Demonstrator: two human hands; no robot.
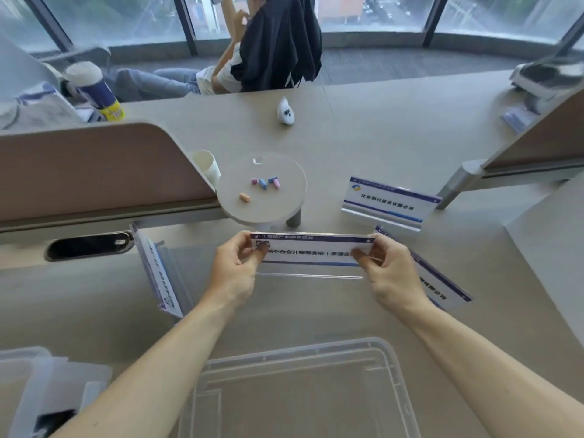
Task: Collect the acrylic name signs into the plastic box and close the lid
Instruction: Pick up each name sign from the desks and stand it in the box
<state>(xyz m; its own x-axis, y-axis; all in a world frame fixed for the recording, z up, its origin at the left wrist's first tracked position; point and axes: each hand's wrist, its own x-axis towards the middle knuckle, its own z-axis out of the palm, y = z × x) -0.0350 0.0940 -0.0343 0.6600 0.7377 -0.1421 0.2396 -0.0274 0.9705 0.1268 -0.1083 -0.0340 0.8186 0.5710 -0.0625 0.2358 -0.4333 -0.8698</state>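
Note:
I hold a clear acrylic name sign (311,252) with a white and purple card by both ends, above the desk. My left hand (235,273) pinches its left end and my right hand (390,273) pinches its right end. A clear plastic box (388,371) stands open near the front edge, below my forearms. Three more signs rest on the desk: a left sign (159,273), a far right sign (387,202), and a third sign (442,282) partly hidden behind my right hand.
A clear lid (47,384) lies at the front left. A small round shelf (264,188) with several coloured bits stands just beyond the held sign, beside a desk divider (94,172). A person sits past the far desk edge. A white gadget (286,112) lies farther back.

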